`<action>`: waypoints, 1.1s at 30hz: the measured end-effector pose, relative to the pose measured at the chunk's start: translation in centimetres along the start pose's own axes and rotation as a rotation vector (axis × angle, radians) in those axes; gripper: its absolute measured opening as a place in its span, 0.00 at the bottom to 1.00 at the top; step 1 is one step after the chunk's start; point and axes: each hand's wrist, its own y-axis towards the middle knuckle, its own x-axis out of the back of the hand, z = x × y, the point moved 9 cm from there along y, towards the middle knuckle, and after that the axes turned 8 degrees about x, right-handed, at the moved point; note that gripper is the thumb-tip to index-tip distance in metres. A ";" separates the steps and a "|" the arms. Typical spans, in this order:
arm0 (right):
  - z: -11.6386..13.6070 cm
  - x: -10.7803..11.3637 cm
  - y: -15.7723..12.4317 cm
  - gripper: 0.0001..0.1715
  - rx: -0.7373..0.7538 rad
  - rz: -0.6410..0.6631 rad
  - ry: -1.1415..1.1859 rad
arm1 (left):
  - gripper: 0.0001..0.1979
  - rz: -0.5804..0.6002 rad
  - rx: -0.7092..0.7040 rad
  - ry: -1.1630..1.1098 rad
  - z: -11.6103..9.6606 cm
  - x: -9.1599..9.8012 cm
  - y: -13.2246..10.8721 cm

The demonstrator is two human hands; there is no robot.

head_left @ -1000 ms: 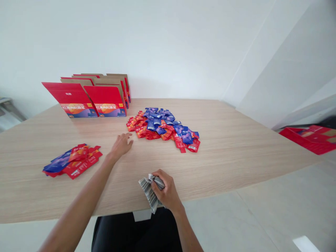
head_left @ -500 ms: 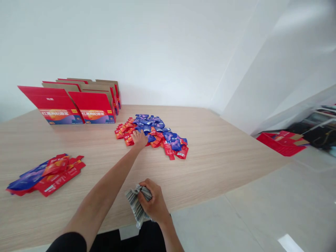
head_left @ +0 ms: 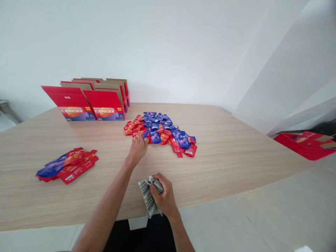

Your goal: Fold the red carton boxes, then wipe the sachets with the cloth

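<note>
2 pkt piles [head_left: 160,126] [head_left: 68,166], 1 cloth [head_left: 147,195], 2 hnds [head_left: 138,149] [head_left: 165,194]

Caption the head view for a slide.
Left hand at the heap of red and blue packets, right hand holding a striped cloth, open boxes standing behind.

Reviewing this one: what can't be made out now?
All in the head view:
Left hand: whether it grips anything, hidden by the hand itself.
Cloth: partly covered by the right hand.
Boxes: insides hidden by their fronts.
Red box at right: cut off by the edge.
Packets: fine print too small.
</note>
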 end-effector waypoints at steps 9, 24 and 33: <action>-0.1 2.0 -2.3 0.05 -0.084 -0.300 -0.079 | 0.30 0.240 -0.164 -0.644 3.2 -4.1 -18.5; 5.1 2.3 -0.3 0.08 0.014 -0.247 -0.116 | 0.31 0.156 -0.236 -0.702 5.7 -3.1 -25.1; 6.8 -1.2 -1.9 0.10 0.054 -0.172 -0.037 | 0.28 -0.009 -0.254 -0.713 5.7 1.5 -23.2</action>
